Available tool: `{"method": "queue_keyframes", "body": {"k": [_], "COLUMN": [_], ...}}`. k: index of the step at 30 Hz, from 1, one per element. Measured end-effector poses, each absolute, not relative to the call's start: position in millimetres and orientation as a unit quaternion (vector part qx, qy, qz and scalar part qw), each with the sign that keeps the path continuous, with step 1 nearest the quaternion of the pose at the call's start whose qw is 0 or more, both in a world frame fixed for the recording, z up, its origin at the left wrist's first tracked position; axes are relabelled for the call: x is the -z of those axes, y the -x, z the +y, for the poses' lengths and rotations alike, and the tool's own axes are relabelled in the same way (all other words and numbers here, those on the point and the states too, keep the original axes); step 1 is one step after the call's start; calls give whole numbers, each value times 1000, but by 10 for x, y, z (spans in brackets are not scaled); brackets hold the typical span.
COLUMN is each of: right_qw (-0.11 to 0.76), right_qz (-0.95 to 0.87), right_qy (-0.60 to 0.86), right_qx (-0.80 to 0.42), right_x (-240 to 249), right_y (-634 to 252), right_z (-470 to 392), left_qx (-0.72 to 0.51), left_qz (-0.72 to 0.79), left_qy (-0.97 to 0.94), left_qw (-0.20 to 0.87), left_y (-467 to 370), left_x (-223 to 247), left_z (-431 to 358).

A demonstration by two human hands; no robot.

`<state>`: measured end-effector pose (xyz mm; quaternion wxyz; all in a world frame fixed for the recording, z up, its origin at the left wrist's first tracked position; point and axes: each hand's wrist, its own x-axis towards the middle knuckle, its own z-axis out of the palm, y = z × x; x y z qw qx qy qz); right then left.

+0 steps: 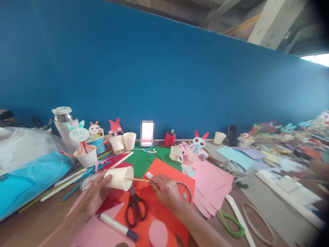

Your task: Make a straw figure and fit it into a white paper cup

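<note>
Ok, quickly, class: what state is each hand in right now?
Left hand: closed on a white paper cup, tipped sideways.
Right hand: closed, holding a thin tan stick reaching into the cup.

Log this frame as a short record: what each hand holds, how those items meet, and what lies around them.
Left hand: holds a white cup tipped on its side, mouth toward the right hand
Right hand: grips a thin stick
Stick and cup: stick's far end inside the cup's mouth; contact with the inside unclear
Between the hands: dark-handled scissors, partly over orange-red paper
Near edge: white marker, pink paper circle
Behind: blue rabbit face with red ears, above another cup
Backdrop: blue partition
</note>
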<state>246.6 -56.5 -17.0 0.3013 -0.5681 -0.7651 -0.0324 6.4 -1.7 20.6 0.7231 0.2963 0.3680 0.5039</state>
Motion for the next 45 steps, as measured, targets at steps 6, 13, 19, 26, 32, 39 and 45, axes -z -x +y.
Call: {"method": "queue_keyframes", "body": {"k": [6, 13, 19, 26, 32, 39, 45], "right_qw": [294, 287, 303, 312, 321, 328, 343], "right_qz": [-767, -762, -758, -753, -753, -748, -748], "right_qy": [568, 574, 572, 575, 569, 571, 564], "right_qx": [56, 87, 87, 76, 80, 82, 69], "right_x": [174, 164, 135, 154, 105, 125, 100], "right_y": [-2464, -2456, -2456, -2476, -2475, -2468, -2455], "right_z": [-571, -572, -575, -563, -575, -558, -571], "left_qx": [-500, -489, -471, -479, -472, -439, -484], "left_qz": [373, 376, 382, 396, 423, 451, 452], "left_qy": [-299, -318, -353, -447, -551, -619, -483], "left_qw": [722, 720, 713, 643, 543, 470, 573], "left_y": [-69, -40, -46, -86, -47, 5, -30], "left_x": [-210, -162, -163, -201, -70, -80, -189], "left_z": [-16, -12, -32, -105, -4, -2, -48]}}
